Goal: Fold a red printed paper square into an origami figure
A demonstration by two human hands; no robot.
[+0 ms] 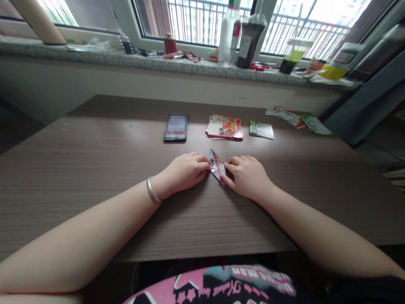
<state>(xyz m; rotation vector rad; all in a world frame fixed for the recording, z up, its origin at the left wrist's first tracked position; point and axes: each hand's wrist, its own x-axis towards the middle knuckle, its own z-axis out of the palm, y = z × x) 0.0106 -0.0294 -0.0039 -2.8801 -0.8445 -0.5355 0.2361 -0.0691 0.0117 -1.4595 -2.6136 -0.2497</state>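
A small folded piece of printed paper (217, 166), red and pink, lies on the brown wooden table (95, 169) between my two hands. My left hand (185, 172), with a silver bangle at the wrist, pinches its left edge with curled fingers. My right hand (247, 175) presses and grips its right edge, thumb at the lower tip. Both hands rest on the tabletop.
Behind the hands lie a dark phone (176, 127), a stack of red printed sheets (225, 127), a smaller green-white stack (261, 129) and loose leaflets (297, 118). The stone windowsill (158, 63) holds bottles (229, 31), a dark drink cup (249, 40) and small items.
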